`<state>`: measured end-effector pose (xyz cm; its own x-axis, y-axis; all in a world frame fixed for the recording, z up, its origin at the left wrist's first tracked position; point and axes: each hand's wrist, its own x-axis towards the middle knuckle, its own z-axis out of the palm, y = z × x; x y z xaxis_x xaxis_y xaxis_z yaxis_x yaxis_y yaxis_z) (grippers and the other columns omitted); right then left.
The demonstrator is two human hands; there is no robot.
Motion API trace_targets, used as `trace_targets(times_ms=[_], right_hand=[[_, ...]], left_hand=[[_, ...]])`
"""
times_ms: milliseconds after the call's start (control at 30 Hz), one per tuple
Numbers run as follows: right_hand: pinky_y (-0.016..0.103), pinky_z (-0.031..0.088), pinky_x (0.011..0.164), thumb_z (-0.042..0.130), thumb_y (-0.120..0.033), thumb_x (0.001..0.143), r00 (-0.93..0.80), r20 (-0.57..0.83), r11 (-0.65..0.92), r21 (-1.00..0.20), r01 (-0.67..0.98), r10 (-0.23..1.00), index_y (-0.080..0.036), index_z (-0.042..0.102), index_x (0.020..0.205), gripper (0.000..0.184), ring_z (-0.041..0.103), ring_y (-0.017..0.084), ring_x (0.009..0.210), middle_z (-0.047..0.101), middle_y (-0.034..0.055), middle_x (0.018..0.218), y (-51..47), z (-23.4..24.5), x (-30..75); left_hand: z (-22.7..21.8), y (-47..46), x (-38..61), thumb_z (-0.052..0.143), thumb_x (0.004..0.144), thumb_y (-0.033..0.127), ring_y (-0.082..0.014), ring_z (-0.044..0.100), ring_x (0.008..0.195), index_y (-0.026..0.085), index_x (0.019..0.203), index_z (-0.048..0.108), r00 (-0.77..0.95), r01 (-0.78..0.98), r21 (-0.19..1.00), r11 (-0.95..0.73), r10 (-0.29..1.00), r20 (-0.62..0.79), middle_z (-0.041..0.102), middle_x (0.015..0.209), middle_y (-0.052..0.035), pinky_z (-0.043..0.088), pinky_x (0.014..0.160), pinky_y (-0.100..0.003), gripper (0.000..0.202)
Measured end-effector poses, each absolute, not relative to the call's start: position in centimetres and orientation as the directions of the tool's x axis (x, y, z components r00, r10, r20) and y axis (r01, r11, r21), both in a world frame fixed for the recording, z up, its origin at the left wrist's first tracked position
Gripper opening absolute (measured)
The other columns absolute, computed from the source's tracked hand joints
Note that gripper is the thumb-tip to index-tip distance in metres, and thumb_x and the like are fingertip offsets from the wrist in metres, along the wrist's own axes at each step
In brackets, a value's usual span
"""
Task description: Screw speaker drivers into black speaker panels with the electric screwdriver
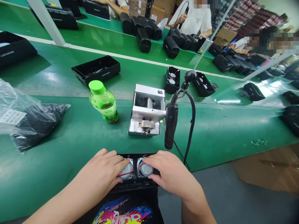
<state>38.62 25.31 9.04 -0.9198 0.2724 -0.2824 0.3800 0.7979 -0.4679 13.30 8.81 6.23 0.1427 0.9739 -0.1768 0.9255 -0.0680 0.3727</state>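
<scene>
Close to my body, at the bench edge, lies an open black speaker housing (136, 184) with two round silver speaker drivers side by side in it. My left hand (105, 168) grips the left driver (127, 171), thumb and fingers at its rim; a red wire crosses that driver. Around the right driver (147, 170) my right hand (167, 169) is closed, fingers over its top and thumb at its lower edge. The palms hide the housing's ends. Just above my right hand hangs a black electric screwdriver (171, 124), tip down.
Beyond the housing stands a silver screw feeder (149, 107). Left of it are a green-capped bottle (104, 102) and a plastic bag of black screws (37, 121). A black shell (97, 70) lies farther back. Co-workers sit across the bench by several black speakers (171, 46).
</scene>
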Motion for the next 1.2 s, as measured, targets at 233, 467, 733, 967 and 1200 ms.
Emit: trace_targets(times_ms=[233, 467, 733, 967, 1200], right_hand=[[0.045, 0.055, 0.105, 0.080, -0.023, 0.096, -0.933, -0.261, 0.771, -0.530, 0.354, 0.249, -0.028, 0.068, 0.146, 0.052, 0.073, 0.027, 0.118, 0.083, 0.0007, 0.139, 26.0, 8.6, 38.8], [0.042, 0.054, 0.107, 0.078, -0.018, 0.094, -0.940, -0.255, 0.753, -0.565, 0.336, 0.228, -0.028, 0.069, 0.144, 0.051, 0.074, 0.024, 0.119, 0.083, -0.0009, 0.137, 26.5, 8.5, 38.8], [0.045, 0.055, 0.103, 0.083, -0.024, 0.097, -0.922, -0.318, 0.791, -0.495, 0.359, 0.220, -0.028, 0.070, 0.144, 0.048, 0.075, 0.026, 0.116, 0.084, -0.0004, 0.137, 26.2, 9.3, 38.3], [0.045, 0.057, 0.096, 0.089, -0.025, 0.095, -0.911, -0.352, 0.846, -0.400, 0.353, 0.214, -0.028, 0.072, 0.142, 0.049, 0.076, 0.026, 0.108, 0.086, -0.0008, 0.132, 25.6, 10.1, 37.6], [0.051, 0.061, 0.083, 0.095, -0.028, 0.089, -0.905, -0.349, 0.900, -0.267, 0.344, 0.242, -0.022, 0.073, 0.135, 0.051, 0.076, 0.033, 0.098, 0.084, 0.0039, 0.114, 23.8, 10.2, 36.9]], left_hand=[[7.1, 9.4, 13.4, 0.094, 0.088, 0.019, -0.0291, 0.074, 0.113, 0.028, 0.142, 0.075, 0.137, 0.924, 0.381, -0.024, 0.953, -0.271, 0.085, 0.126, -0.0013, 0.043, 0.095, -0.049, 0.059], [7.2, 9.8, 13.2, 0.095, 0.088, 0.022, -0.0265, 0.072, 0.106, 0.028, 0.137, 0.077, 0.145, 0.914, 0.404, -0.034, 0.958, -0.247, 0.084, 0.118, -0.0001, 0.042, 0.091, -0.047, 0.052], [7.1, 9.6, 13.4, 0.097, 0.087, 0.026, -0.0266, 0.073, 0.102, 0.026, 0.136, 0.077, 0.155, 0.915, 0.400, -0.063, 0.967, -0.202, 0.085, 0.114, -0.0018, 0.041, 0.087, -0.045, 0.053], [6.9, 9.4, 13.8, 0.097, 0.086, 0.023, -0.0286, 0.074, 0.103, 0.023, 0.139, 0.076, 0.180, 0.942, 0.321, -0.102, 0.958, -0.223, 0.084, 0.113, -0.0043, 0.044, 0.088, -0.045, 0.057], [7.2, 9.3, 14.9, 0.073, 0.100, 0.011, -0.0320, 0.077, 0.110, 0.020, 0.144, 0.075, 0.171, 0.960, 0.265, -0.091, 0.939, -0.299, 0.085, 0.122, -0.0082, 0.052, 0.092, -0.048, 0.045]])
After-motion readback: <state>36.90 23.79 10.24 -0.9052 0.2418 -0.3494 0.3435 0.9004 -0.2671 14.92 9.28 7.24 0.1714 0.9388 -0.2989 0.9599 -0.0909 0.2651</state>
